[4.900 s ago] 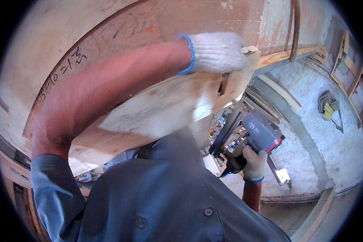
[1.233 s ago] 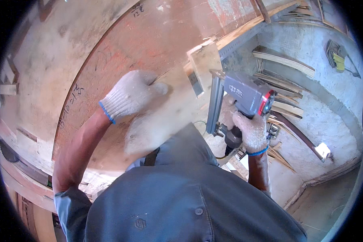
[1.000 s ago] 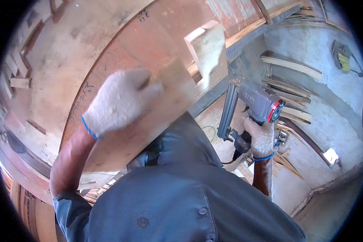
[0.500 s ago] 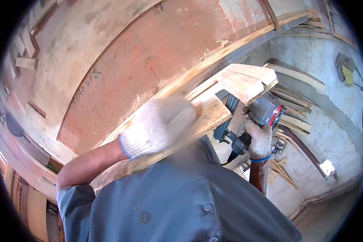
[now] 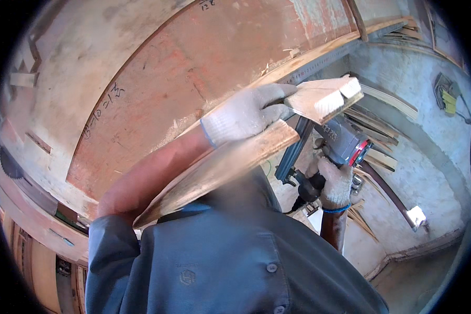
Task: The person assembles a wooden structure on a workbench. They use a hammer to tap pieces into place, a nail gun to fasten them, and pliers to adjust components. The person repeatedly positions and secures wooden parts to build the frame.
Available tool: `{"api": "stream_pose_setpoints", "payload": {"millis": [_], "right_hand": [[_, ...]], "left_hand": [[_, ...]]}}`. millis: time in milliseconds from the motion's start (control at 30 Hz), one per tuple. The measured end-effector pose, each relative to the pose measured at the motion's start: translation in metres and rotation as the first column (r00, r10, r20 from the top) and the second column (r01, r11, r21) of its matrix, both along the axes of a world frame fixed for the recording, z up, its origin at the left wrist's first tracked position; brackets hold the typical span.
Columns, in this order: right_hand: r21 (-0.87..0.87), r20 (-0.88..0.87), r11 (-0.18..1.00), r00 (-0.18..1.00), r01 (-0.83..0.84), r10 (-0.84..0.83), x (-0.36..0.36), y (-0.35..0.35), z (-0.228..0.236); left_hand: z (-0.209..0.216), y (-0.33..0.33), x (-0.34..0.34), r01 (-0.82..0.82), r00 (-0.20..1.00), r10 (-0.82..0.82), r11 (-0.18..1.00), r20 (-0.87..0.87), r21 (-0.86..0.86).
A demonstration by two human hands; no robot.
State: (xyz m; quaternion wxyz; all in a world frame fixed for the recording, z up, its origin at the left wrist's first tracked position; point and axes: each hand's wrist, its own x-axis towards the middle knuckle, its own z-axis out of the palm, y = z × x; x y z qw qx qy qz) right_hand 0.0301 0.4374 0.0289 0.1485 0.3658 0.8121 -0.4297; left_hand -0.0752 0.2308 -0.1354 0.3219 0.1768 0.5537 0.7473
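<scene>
My left hand [image 5: 248,114], in a white knit glove, reaches between the wooden workpiece's near board and the workbench edge. Its fingers and thumb grip the inner end of the pale wooden end piece [image 5: 322,99]. The long near board [image 5: 230,166] slants in front of my chest. In my right hand [image 5: 334,180], also gloved, is the handle of a nail gun [image 5: 341,140] with a grey body and red ring. The gun's dark magazine [image 5: 295,149] points up under the end piece, and its nose is hidden by the wood.
A reddish sheet [image 5: 209,68] covers the bench ahead, with sawdust and chips. A metal ruler [image 5: 319,64] runs along the bench's edge. Wood strips [image 5: 387,97] lean by the wall at right. A toothed saw blade [image 5: 10,165] shows at far left.
My left hand has moved right and forward from the near board to the end piece. The near board now sits apart from the bench, tilted differently. The nail gun has stayed nearly still.
</scene>
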Motion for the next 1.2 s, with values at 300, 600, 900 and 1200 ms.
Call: {"api": "stream_pose_setpoints", "payload": {"millis": [300,600,900,1200], "right_hand": [[-0.027,0.060,0.996,0.995,0.085,-0.083,-0.015,-0.015,0.004],[0.061,0.121,0.997,0.992,0.036,-0.043,-0.016,-0.016,0.001],[0.161,0.089,0.987,0.996,0.004,-0.019,-0.019,-0.017,0.000],[0.096,0.151,0.993,0.985,0.071,-0.085,-0.013,-0.008,-0.001]], "left_hand": [[-0.028,0.009,-0.026,0.037,0.992,-0.023,0.993,-0.127,0.111],[-0.037,0.013,-0.032,0.059,0.997,-0.055,0.996,-0.057,0.074],[-0.045,0.019,-0.034,0.068,0.996,-0.066,0.997,-0.055,0.047],[-0.051,0.011,-0.038,0.109,0.992,-0.104,0.992,-0.078,0.061]]}}
